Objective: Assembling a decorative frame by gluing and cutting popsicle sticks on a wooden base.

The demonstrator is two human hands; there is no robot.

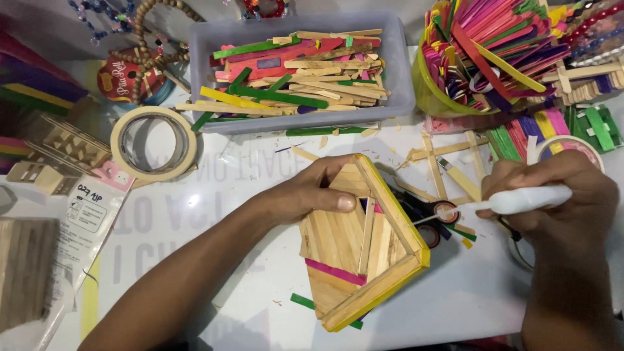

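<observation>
At the middle of the white table (455,305), a little house built of flat wooden craft sticks (357,240) lies on its side, roof edges trimmed in yellow, one pink stick across the lower wall. The left hand (312,192) comes in over the top, fingers curled round the roof's upper edge, thumb pressed flat on the wall boards inside, a firm pinning grip! The right hand (559,195) is wrapped tight around a white glue applicator (520,200), its thin nozzle tip aimed at the yellow edge on the house's right side, just shy of touching, as far as I can tell.

How far along? I'd say well advanced: walls planked, roof frame on, trim mostly in place. Some boards inside look bare and unevenly fitted, so there seems to be gluing and filling left.

Room to move is tight up top. A grey plastic tub of mixed coloured sticks (305,68) sits just behind the house, a yellow-green cup crammed with coloured sticks (468,58) behind the right hand, and a roll of beige masking tape (154,143) off to the left. Black-handled scissors (429,218) lie right beside the nozzle. The near side of the table offers the open space.
</observation>
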